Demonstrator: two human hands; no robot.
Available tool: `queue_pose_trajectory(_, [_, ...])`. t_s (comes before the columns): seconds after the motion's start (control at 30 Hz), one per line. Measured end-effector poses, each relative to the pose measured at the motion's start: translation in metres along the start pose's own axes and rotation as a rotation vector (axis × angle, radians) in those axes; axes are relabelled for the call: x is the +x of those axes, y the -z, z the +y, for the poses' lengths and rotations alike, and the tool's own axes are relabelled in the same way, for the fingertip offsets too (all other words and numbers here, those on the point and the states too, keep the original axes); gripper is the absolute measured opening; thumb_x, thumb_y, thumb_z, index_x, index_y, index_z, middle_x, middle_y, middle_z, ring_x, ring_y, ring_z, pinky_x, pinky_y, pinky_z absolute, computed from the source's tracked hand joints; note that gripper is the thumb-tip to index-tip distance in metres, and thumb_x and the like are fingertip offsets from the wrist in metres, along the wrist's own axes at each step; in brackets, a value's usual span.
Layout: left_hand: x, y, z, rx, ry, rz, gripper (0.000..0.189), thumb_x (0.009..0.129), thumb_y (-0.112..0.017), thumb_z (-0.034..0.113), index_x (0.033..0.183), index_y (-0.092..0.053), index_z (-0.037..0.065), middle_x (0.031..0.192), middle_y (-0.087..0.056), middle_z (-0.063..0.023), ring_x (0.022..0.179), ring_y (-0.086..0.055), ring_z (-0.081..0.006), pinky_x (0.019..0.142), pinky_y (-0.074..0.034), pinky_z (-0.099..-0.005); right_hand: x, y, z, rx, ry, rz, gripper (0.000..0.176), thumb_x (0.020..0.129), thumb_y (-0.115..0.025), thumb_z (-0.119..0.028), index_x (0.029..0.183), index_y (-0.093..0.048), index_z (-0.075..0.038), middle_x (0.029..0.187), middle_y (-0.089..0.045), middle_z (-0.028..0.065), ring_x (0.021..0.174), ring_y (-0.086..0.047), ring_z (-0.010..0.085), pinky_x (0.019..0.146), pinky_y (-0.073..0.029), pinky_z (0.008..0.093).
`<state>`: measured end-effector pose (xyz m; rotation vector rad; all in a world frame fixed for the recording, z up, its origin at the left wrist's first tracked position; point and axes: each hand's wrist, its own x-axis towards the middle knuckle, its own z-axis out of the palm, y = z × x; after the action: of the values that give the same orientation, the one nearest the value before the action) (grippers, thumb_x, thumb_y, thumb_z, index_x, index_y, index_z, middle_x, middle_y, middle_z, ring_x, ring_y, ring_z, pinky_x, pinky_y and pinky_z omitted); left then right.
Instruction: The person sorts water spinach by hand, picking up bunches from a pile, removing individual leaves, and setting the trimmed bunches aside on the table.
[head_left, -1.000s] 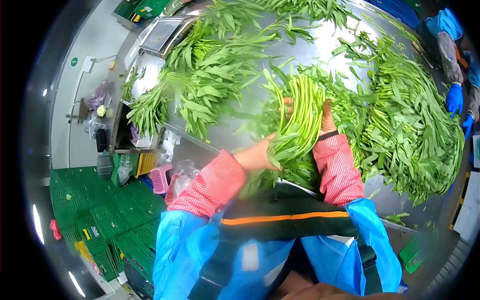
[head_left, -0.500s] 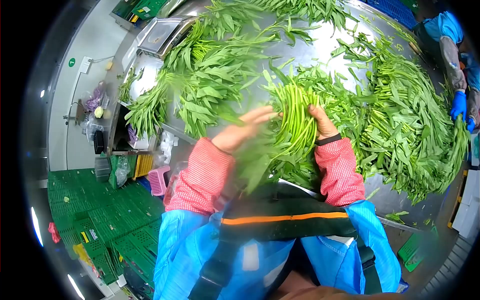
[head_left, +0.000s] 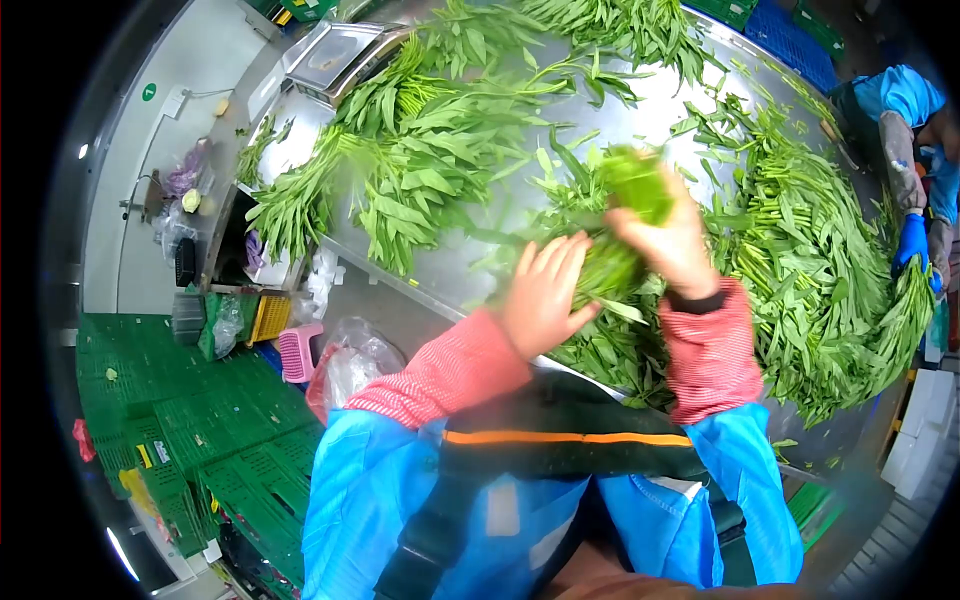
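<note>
A bunch of leafy green stems, which looks like water spinach (head_left: pixel 638 183), is blurred by motion above the metal table. My right hand (head_left: pixel 675 245) is closed around it, with the stem ends sticking up past the fingers. Against the leafy lower part lies my left hand (head_left: pixel 545 297), its fingers stretched out and its thumb apart. Loose greens (head_left: pixel 610 352) lie under both hands. To the right spreads a big heap of the same greens (head_left: pixel 810 260).
More bunches (head_left: pixel 410 170) lie at the left of the metal table (head_left: pixel 455 262), near a scale (head_left: pixel 335 60). Green crates (head_left: pixel 200 400) and a pink basket (head_left: pixel 297 352) are at lower left. A co-worker's blue-gloved hand (head_left: pixel 911 243) touches the heap at far right.
My right hand has raised and tilted the bunch up and to the right. My left hand has moved right, from beside the bunch onto its leafy part.
</note>
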<state>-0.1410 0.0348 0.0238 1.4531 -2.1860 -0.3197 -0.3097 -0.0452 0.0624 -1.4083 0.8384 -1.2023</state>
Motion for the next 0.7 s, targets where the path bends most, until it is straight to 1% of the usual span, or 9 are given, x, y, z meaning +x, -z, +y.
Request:
queue_pose_trajectory(0.03, [-0.005, 0.008, -0.005, -0.035, -0.014, -0.099, 0.085, 0.068, -0.075, 0.031, 0.140, -0.035, 0.008, 0.139, -0.042, -0.0144, 0.134, -0.034, -0.0288, 0.111, -0.022, -0.0531, 0.003, 0.014, -0.034, -0.004, 0.002, 0.070, 0.054, 0.077, -0.066, -0.003, 0.128, -0.048, -0.003, 0.111, -0.060, 0.0083, 0.094, -0.060, 0.0152, 0.085, -0.049, 0.0306])
queue_pose_trajectory(0.13, [-0.025, 0.018, -0.038, 0.233, -0.077, -0.174, 0.078, 0.067, -0.075, 0.037, 0.135, -0.044, 0.012, 0.138, -0.045, -0.0136, 0.134, -0.034, -0.0279, 0.108, -0.025, -0.0547, 0.015, 0.086, -0.070, 0.147, 0.320, 0.114, 0.035, 0.084, -0.060, -0.015, 0.116, -0.053, -0.004, 0.096, -0.062, 0.0103, 0.083, -0.062, 0.0179, 0.076, -0.051, 0.0313])
queue_pose_trajectory(0.2, [-0.047, 0.009, -0.072, 0.395, 0.123, -0.465, 0.072, 0.066, -0.077, 0.039, 0.129, -0.052, 0.013, 0.134, -0.049, -0.0142, 0.130, -0.040, -0.0301, 0.106, -0.028, -0.0572, 0.047, 0.126, -0.057, -0.231, 0.119, 0.264, 0.051, 0.080, -0.066, -0.008, 0.126, -0.047, -0.001, 0.105, -0.063, 0.0100, 0.094, -0.064, 0.0214, 0.083, -0.053, 0.0365])
queue_pose_trajectory(0.27, [-0.029, 0.029, -0.085, 0.122, 0.254, -0.654, 0.069, 0.067, -0.077, 0.041, 0.125, -0.055, 0.011, 0.131, -0.052, -0.0145, 0.126, -0.044, -0.0319, 0.105, -0.031, -0.0562, 0.051, 0.102, -0.036, -0.830, 0.257, 0.350, 0.057, 0.079, -0.066, -0.005, 0.131, -0.045, -0.004, 0.111, -0.062, 0.0101, 0.100, -0.062, 0.0219, 0.088, -0.051, 0.0342])
queue_pose_trajectory(0.3, [-0.018, 0.036, -0.085, -0.020, 0.326, -0.751, 0.068, 0.067, -0.077, 0.042, 0.123, -0.057, 0.010, 0.129, -0.054, -0.0146, 0.124, -0.047, -0.0328, 0.104, -0.032, -0.0557, 0.046, 0.084, -0.055, -0.808, 0.380, 0.244, 0.059, 0.077, -0.066, -0.002, 0.132, -0.044, -0.004, 0.116, -0.060, 0.0095, 0.104, -0.060, 0.0191, 0.089, -0.049, 0.0302])
queue_pose_trajectory(0.4, [0.017, 0.051, -0.066, -0.313, -0.019, -0.063, 0.069, 0.067, -0.078, 0.042, 0.123, -0.056, 0.008, 0.127, -0.056, -0.0159, 0.119, -0.051, -0.0347, 0.104, -0.033, -0.0524, 0.049, 0.079, -0.065, -0.209, 0.288, 0.231, 0.058, 0.078, -0.065, 0.001, 0.131, -0.043, -0.003, 0.114, -0.060, 0.0061, 0.102, -0.058, 0.0138, 0.088, -0.048, 0.0281])
queue_pose_trajectory(0.47, [0.051, 0.069, -0.026, -0.259, -0.226, 0.177, 0.075, 0.064, -0.080, 0.042, 0.126, -0.054, 0.008, 0.130, -0.052, -0.0175, 0.124, -0.046, -0.0354, 0.106, -0.032, -0.0479, 0.052, 0.072, -0.064, -0.210, 0.271, 0.156, 0.058, 0.080, -0.065, 0.000, 0.133, -0.042, -0.003, 0.114, -0.059, 0.0046, 0.100, -0.057, 0.0125, 0.087, -0.047, 0.0265])
queue_pose_trajectory(0.6, [0.073, 0.059, 0.025, 0.030, -0.350, 0.092, 0.094, 0.063, -0.080, 0.045, 0.140, -0.038, 0.012, 0.142, -0.038, -0.0172, 0.134, -0.032, -0.0375, 0.108, -0.025, -0.0561, 0.031, 0.040, -0.062, -0.208, 0.308, 0.115, 0.061, 0.078, -0.069, -0.001, 0.133, -0.043, -0.004, 0.111, -0.060, 0.0048, 0.097, -0.058, 0.0122, 0.084, -0.048, 0.0260])
queue_pose_trajectory(0.7, [0.043, 0.039, -0.005, 0.136, -0.287, -0.074, 0.092, 0.067, -0.075, 0.051, 0.142, -0.035, 0.015, 0.144, -0.036, -0.0172, 0.133, -0.033, -0.0366, 0.106, -0.026, -0.0587, 0.029, 0.083, -0.079, -0.167, 0.280, 0.377, 0.051, 0.080, -0.067, 0.001, 0.127, -0.047, -0.004, 0.102, -0.063, 0.0060, 0.091, -0.061, 0.0137, 0.079, -0.050, 0.0240])
